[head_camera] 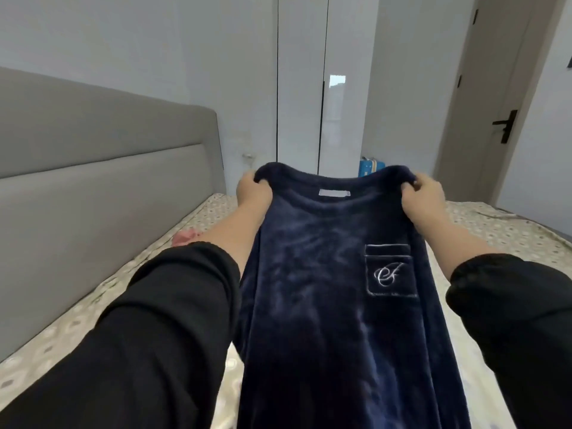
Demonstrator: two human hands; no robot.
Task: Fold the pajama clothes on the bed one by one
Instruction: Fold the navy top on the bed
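Hands [254,193] [423,198] at pajama top [318,274] shoulder edges

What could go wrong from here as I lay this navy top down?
The left hand and right hand grip only the shoulder edges of the navy pajama top; if one slips, it may land crooked. Its sleeves are out of sight, so they could bunch underneath. The pink cloth on the bed might get covered.

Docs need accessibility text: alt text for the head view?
Two hands hold a navy plush pajama top up by its shoulders above a patterned bed, the left hand and right hand each gripping one shoulder, its monogrammed chest pocket facing the camera. Behind stand a grey headboard, white wardrobe doors and a closed door.
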